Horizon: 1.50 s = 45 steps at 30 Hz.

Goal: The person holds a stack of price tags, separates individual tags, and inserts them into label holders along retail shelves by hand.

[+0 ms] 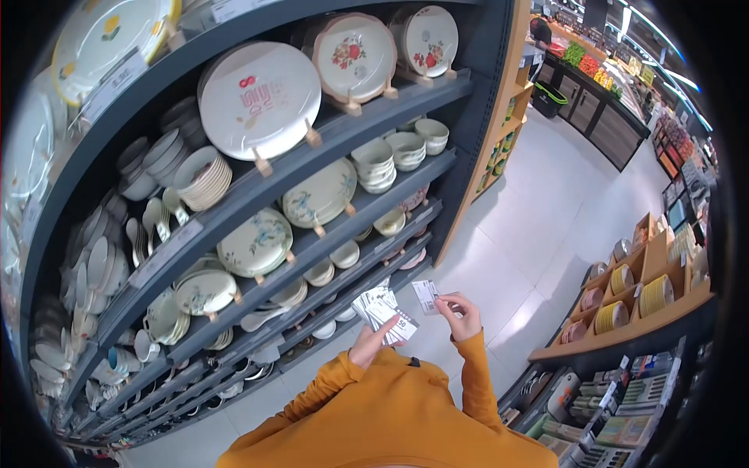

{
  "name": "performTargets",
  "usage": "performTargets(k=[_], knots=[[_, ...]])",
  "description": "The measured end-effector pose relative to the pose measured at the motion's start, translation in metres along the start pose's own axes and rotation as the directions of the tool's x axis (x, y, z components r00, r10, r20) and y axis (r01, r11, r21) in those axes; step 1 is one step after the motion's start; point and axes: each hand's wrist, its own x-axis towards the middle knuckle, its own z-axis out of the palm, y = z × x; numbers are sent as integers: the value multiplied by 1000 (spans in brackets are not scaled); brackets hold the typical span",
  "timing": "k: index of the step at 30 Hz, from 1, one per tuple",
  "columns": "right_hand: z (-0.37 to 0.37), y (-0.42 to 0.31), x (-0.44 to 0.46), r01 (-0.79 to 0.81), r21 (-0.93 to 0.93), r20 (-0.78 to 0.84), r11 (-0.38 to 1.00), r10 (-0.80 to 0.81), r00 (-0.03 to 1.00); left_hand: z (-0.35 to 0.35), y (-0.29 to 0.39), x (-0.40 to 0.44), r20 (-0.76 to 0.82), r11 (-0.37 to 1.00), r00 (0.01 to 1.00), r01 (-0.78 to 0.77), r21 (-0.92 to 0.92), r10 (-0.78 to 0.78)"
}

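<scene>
My left hand is closed around a fanned stack of white printed price cards, the thumb lying over the front cards. To its right, my right hand pinches a single price card between thumb and fingers, a little apart from the stack. Both hands are in front of my orange top, at the lower middle of the view. The nearest shelf edges, with bowls and plates, lie to the left of and beyond the cards.
Dark shelves hold a large white plate, stacked bowls and spoons. Wooden crates with yellow dishes stand right. A tiled aisle leads toward a produce counter, where a person is partly visible.
</scene>
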Motion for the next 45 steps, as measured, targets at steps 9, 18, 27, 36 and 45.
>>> performTargets(k=[9,18,27,36,45], knots=[[-9,9,155,70,-52,200,996,-58,978,9,44,86,-37,992,991,-126,-19,125],[-49,28,337,479,-452,359,752,-338,870,43,28,145,-410,932,901,-262,-249,143],[-102,53,489,640,-618,497,456,-405,768,143,46,224,-345,934,923,-262,-242,169],[-103,82,541,727,-569,703,385,-232,673,180,19,251,-574,875,815,-335,-350,83],[-108,85,548,753,-532,752,387,-194,630,179,26,264,-548,884,828,-338,-322,117]])
